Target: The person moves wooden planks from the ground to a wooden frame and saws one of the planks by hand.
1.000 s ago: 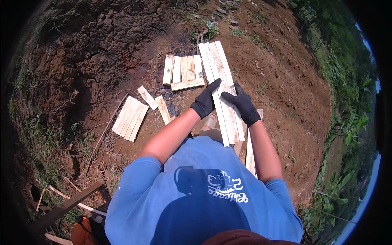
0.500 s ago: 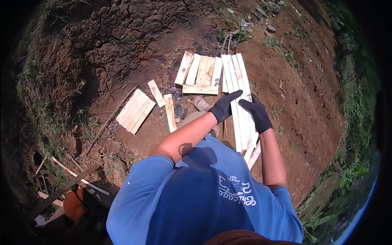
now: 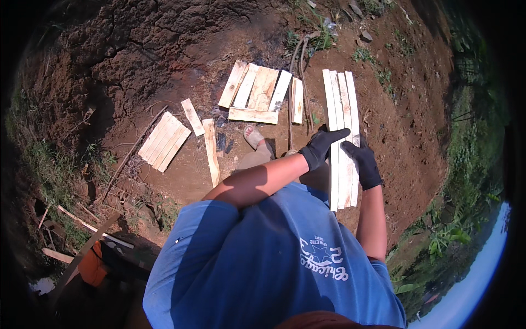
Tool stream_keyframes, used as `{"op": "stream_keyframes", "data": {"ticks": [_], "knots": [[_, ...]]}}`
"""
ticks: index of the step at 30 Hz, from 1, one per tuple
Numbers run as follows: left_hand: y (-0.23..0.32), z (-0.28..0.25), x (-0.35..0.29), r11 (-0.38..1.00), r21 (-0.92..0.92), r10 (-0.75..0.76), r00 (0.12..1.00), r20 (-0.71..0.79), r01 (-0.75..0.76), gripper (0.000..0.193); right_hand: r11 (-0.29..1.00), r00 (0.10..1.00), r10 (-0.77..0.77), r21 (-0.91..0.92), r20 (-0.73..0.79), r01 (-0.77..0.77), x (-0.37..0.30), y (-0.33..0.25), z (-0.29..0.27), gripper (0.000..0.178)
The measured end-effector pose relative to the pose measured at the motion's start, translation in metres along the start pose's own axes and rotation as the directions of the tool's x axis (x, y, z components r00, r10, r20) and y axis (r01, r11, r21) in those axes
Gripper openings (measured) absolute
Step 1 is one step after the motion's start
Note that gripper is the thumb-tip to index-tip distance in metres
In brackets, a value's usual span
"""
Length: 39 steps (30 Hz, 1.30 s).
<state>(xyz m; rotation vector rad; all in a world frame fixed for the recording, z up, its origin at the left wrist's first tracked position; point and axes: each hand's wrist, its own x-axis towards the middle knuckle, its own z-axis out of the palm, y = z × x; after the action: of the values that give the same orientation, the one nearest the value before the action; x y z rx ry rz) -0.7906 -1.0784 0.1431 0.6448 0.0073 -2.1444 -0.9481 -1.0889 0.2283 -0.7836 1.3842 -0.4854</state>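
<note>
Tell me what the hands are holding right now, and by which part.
A bundle of long wooden slats, gripped around mid-length: the left hand at its left edge, the right hand at its right edge.

Person in blue shirt (image 3: 246, 263) held bundle of long pale slats (image 3: 341, 109) w/ both hands, black gloves on. L hand (image 3: 324, 147) gripped L edge, R hand (image 3: 364, 163) gripped R edge approx. opp. Slats lay side by side, far ends pointing away from body. On brown soil (image 3: 405, 164): row of short boards (image 3: 263, 88) w/ 1 crosspiece (image 3: 253, 115) at near end; tilted board group (image 3: 165, 141) farther L; 2 loose strips (image 3: 211, 153) betw. Orange item (image 3: 93, 267) lower L, kind unclear.
</note>
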Motion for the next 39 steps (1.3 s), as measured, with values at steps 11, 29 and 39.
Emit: {"op": "stream_keyframes", "data": {"ticks": [11,29,39], "knots": [[0.017,-0.038,0.006,0.903,-0.080,0.396,0.890,-0.227,-0.422,0.048,0.974,0.929,-0.014,-0.204,0.370,0.096,0.113,0.000,0.013,0.053],[-0.018,-0.056,-0.137,0.279,0.251,0.612,-0.029,-0.790,-0.927,0.083,0.724,0.336,0.474,-0.577,0.814,0.378,0.108,-0.015,0.219,0.059],[-0.014,-0.119,-0.203,0.205,0.314,0.581,-0.143,-0.802,-0.927,0.085,0.101,0.213,0.241,-0.243,0.947,0.965,0.046,0.020,0.322,0.096]]}}
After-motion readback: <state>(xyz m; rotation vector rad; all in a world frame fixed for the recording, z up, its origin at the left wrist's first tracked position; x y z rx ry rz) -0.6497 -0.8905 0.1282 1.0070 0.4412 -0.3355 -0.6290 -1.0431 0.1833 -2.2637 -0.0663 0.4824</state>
